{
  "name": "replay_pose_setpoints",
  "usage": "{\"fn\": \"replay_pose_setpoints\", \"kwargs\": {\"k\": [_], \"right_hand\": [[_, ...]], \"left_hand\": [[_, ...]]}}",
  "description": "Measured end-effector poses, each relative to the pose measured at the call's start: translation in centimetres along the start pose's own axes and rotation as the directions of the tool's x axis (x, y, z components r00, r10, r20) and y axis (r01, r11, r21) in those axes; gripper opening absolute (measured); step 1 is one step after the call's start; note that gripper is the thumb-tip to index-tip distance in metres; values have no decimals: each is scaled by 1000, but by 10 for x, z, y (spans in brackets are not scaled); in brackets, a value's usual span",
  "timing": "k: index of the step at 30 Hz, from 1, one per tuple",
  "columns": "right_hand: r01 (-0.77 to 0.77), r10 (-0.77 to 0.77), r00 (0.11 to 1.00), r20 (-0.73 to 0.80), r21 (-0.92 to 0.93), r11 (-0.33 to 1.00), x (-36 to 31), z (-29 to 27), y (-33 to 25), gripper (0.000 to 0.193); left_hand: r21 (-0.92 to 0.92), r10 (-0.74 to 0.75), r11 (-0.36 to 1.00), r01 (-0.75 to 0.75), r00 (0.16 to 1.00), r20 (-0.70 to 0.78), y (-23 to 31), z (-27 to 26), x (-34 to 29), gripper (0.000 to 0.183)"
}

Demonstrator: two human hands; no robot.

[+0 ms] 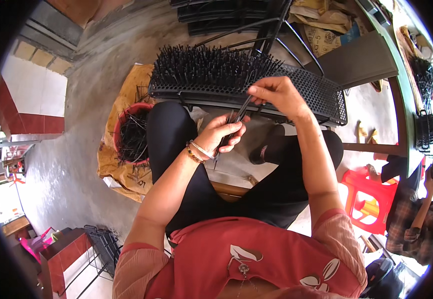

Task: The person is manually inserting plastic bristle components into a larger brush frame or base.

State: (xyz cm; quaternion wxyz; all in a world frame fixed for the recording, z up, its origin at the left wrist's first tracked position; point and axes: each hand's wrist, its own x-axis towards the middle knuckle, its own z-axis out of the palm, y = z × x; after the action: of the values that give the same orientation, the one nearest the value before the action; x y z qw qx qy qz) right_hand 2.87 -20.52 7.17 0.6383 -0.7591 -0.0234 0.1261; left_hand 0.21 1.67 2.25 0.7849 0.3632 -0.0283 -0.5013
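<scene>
The person's left hand (221,133) clamps thin dark rods (242,110) at six o'clock of the perforated rack (321,97); the right (270,94), pinching their one-o'clock end, should probably separate them singly.

Left hand (222,133) curled — right hand (279,96) pinching, both forearms (318,154) raised

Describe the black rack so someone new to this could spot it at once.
Start at the person's knees. Just beyond them, past the right hand, lies the rack, long and flat, with round holes at its right end. Unlike the dark pile beyond or the red tub, it bristles with upright rods across its left part.
</scene>
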Motion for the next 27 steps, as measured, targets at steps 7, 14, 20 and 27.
{"fn": "replay_pose_setpoints", "kwargs": {"k": [7,14,20,27], "right_hand": [[123,-142,933,-331,-77,989,-10,-56,-14,22],[158,-275,835,-477,-270,950,-2,-68,-1,19],[149,-356,813,-460,-427,892,5,-65,4,18],[174,-341,823,-454,-371,912,11,-49,5,18]], "left_hand": [[9,-47,999,48,998,-47,-4,2,7,31],[16,-70,997,71,993,-92,-8,2,9,30],[26,-66,997,68,994,-91,-9,2,12,30],[26,-60,998,62,995,-84,-9,0,12,31]]}}
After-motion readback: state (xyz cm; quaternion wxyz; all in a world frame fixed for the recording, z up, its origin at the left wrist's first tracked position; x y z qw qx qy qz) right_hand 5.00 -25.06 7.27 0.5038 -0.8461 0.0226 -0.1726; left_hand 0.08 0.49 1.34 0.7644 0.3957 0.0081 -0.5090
